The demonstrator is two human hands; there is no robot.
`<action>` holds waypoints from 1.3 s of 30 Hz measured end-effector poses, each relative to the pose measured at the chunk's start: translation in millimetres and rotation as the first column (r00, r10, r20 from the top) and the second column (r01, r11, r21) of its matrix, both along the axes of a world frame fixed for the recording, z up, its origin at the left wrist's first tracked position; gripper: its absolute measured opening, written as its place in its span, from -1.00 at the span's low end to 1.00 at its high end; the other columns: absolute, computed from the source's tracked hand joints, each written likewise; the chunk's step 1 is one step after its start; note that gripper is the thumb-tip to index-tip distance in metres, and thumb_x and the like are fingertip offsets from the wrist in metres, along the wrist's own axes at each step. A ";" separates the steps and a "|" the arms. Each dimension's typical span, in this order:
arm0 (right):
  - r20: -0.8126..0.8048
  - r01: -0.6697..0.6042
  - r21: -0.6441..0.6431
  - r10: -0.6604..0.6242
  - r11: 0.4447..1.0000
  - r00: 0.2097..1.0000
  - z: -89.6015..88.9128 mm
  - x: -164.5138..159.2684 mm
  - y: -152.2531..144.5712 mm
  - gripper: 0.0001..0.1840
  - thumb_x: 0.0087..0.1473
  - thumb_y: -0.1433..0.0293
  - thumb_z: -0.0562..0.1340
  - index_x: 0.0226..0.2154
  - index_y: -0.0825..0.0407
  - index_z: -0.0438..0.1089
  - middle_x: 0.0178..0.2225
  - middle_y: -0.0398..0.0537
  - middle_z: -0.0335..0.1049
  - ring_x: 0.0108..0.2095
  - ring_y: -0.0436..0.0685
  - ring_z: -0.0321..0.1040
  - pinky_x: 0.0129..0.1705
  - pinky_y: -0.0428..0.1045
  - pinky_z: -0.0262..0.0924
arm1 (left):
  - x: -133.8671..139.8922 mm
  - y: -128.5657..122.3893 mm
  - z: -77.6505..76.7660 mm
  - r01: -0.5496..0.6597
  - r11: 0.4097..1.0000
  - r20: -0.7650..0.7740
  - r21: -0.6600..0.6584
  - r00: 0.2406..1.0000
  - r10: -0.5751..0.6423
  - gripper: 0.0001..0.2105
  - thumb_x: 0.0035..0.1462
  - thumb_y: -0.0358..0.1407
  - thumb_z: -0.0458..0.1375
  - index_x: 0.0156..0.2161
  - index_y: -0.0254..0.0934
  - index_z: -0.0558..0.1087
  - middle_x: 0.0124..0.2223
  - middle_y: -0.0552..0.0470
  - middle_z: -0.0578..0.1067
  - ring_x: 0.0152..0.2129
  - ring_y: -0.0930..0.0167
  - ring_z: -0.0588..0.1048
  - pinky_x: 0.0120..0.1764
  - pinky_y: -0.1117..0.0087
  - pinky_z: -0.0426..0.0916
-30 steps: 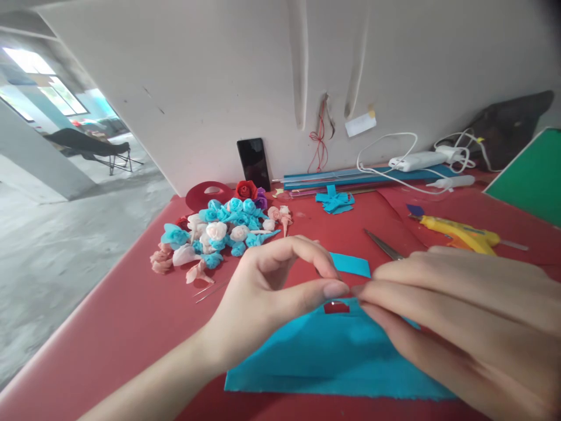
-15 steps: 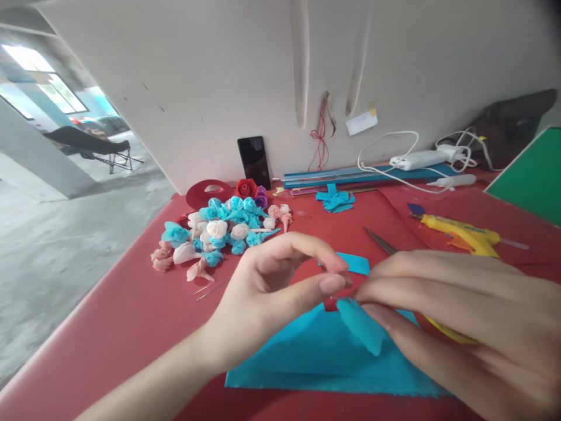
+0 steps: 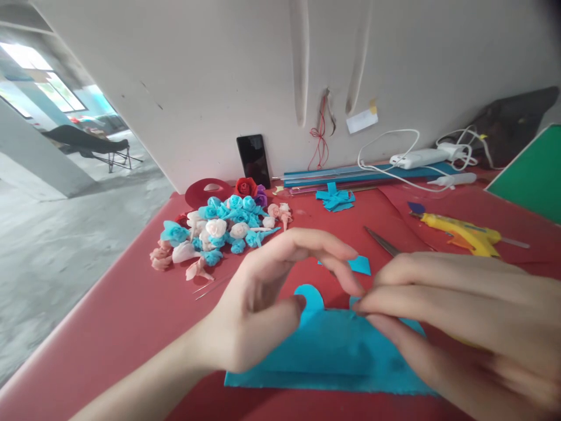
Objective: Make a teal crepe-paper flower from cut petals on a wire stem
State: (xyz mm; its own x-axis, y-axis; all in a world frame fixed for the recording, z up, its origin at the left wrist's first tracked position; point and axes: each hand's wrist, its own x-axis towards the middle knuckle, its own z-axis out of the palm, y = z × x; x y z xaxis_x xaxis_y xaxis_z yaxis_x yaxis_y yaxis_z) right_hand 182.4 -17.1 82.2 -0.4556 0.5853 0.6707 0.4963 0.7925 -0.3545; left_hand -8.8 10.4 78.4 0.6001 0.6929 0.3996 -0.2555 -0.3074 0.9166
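At the left of the red table point(image 3: 131, 339) lies a heap of blue, white and pink cloth flowers point(image 3: 216, 227), with two thin wires point(image 3: 213, 286) nearer the person. Next comes the left hand point(image 3: 249, 316), its fingers curved over and its thumb well apart from them. By the thumb tip, a round-ended blue piece point(image 3: 310, 297) points its curved end away from the person. The blue sheet point(image 3: 333, 351) lies flat below the hands, its long axis running left to right. The right hand point(image 3: 464, 316) has thumb and fingertips pressed together above the sheet's far edge, seemingly pinching a small blue piece point(image 3: 353, 301), though the fingers hide most of it. Beyond that hand, scissors point(image 3: 380, 241) point up and left, and rightmost lies a yellow glue gun point(image 3: 460, 233).
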 end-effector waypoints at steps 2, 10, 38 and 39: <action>-0.043 -0.012 -0.047 0.010 0.999 0.999 0.1 -0.2 0.1 -0.88 -0.03 0.55 0.16 -0.48 0.02 0.32 -0.51 -0.24 0.35 -0.54 -0.09 0.28 -0.53 -0.13 0.11 | 1.6 -2.3 -1.1 -0.036 0.996 -0.028 0.084 0.999 0.038 -0.53 -0.12 -0.72 -0.05 -0.11 -0.27 0.33 -0.28 0.08 0.41 -0.26 0.45 0.40 -0.08 0.38 0.24; -0.093 -0.013 -0.130 0.001 0.991 0.996 2.7 0.0 -3.3 -0.86 -0.07 0.59 0.20 -0.50 0.04 0.29 -0.50 -0.23 0.35 -0.53 -0.09 0.31 -0.54 -0.20 0.14 | 5.6 -2.0 -4.9 -0.114 0.947 -0.023 0.300 0.992 0.127 -0.55 -0.15 -0.70 0.09 -0.12 -0.29 0.33 -0.33 0.07 0.45 -0.31 0.44 0.38 -0.14 0.35 0.26; -0.065 -0.022 -0.063 0.018 0.998 0.998 -4.8 1.0 0.9 -0.89 0.00 0.50 0.17 -0.51 0.01 0.30 -0.53 -0.24 0.36 -0.55 -0.08 0.32 -0.55 -0.22 0.19 | 3.1 0.8 -7.5 -0.164 0.912 -0.028 0.375 0.982 0.187 -0.64 -0.10 -0.56 0.23 -0.15 -0.24 0.39 -0.32 0.10 0.51 -0.41 0.47 0.44 -0.15 0.35 0.25; -0.055 -0.016 -0.056 0.013 0.998 0.998 -4.4 1.0 0.6 -0.89 0.01 0.49 0.17 -0.51 0.02 0.31 -0.54 -0.24 0.37 -0.54 -0.08 0.33 -0.54 -0.23 0.20 | 3.1 0.4 -7.9 -0.172 0.911 -0.020 0.374 0.981 0.193 -0.63 -0.11 -0.57 0.23 -0.15 -0.24 0.39 -0.31 0.10 0.51 -0.41 0.47 0.44 -0.15 0.36 0.25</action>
